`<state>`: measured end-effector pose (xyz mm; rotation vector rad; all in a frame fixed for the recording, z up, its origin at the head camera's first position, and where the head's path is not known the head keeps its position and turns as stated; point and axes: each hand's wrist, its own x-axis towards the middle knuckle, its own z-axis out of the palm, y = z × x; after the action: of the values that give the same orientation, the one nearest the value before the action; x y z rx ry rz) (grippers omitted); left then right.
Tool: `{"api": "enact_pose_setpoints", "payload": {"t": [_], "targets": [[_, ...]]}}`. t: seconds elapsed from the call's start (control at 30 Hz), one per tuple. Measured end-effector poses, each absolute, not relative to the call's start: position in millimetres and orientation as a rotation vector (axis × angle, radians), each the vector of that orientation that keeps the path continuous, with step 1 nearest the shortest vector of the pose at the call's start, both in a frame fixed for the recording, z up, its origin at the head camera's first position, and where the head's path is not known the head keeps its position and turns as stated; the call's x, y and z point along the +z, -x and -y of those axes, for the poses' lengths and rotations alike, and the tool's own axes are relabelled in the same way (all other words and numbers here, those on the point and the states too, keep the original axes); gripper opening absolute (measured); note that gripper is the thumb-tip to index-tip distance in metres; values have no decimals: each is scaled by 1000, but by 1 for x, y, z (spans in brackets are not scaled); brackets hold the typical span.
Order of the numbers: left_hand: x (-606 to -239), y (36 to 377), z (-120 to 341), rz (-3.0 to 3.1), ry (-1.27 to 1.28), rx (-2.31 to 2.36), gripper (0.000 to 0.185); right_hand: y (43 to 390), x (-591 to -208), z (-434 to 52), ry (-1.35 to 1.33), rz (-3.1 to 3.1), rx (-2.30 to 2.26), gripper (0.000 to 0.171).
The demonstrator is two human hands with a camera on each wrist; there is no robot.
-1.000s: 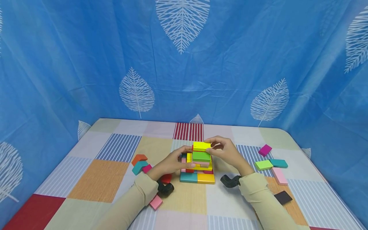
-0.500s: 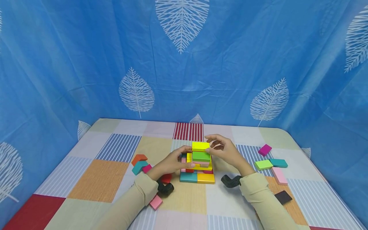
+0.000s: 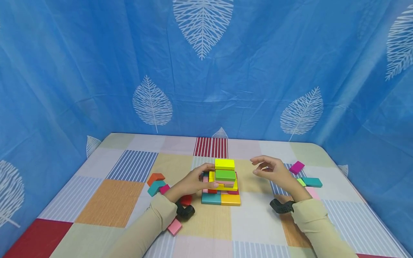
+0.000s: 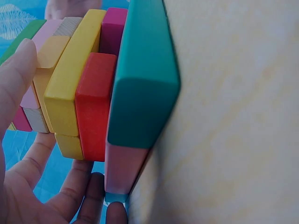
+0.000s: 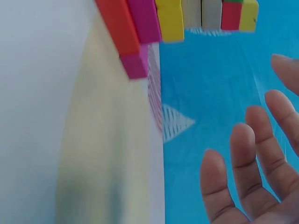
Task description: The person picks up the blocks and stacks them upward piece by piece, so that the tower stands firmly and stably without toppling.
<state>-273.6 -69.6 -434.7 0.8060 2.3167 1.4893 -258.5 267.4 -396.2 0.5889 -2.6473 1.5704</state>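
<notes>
A stack of coloured wooden blocks (image 3: 222, 182) stands mid-table, with a yellow block (image 3: 224, 164) on top and a green block (image 3: 225, 175) just under it. My left hand (image 3: 197, 181) rests against the stack's left side, thumb and fingers curled round its middle layers; in the left wrist view the fingers (image 4: 18, 70) touch the yellow and pink blocks (image 4: 70, 88). My right hand (image 3: 270, 170) hovers to the right of the stack, apart from it, fingers relaxed and holding nothing. In the right wrist view its fingers (image 5: 252, 172) are spread, with the stack (image 5: 154, 23) at the top.
Loose blocks lie on the patchwork tablecloth (image 3: 113, 200): orange and teal blocks (image 3: 156, 182) on the left, a pink one (image 3: 174, 227) near my left sleeve, magenta (image 3: 297, 167) and teal (image 3: 312, 182) ones on the right. A blue leaf-print curtain (image 3: 206, 71) surrounds the table.
My right hand has let go of the top yellow block and drawn away to the right. The left hand stays on the stack's side.
</notes>
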Motion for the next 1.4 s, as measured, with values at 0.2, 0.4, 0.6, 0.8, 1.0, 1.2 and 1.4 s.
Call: {"api": "enact_pose_setpoints", "payload": {"t": [0.2, 0.4, 0.6, 0.8, 1.0, 1.2, 1.4], "targets": [[-433, 274, 68, -2317, -812, 1486, 66, 252, -397, -297, -641, 2682, 1516, 37], [-432, 273, 68, -2306, -805, 1497, 66, 246, -396, -328, -593, 2735, 1450, 37], [-432, 274, 69, -2295, -817, 1504, 65, 243, -397, -359, -444, 2812, 1444, 43], [-433, 275, 70, -2295, -818, 1503, 65, 244, -402, -385, -305, 2900, 1295, 38], [-432, 273, 70, -2317, -789, 1489, 66, 245, -401, -403, -239, 3048, 1139, 32], [-433, 272, 69, -2308, -808, 1492, 66, 246, -400, -407, -262, 3154, 1114, 40], [-433, 271, 69, -2317, -812, 1490, 66, 248, -400, -392, -339, 3153, 978, 29]]}}
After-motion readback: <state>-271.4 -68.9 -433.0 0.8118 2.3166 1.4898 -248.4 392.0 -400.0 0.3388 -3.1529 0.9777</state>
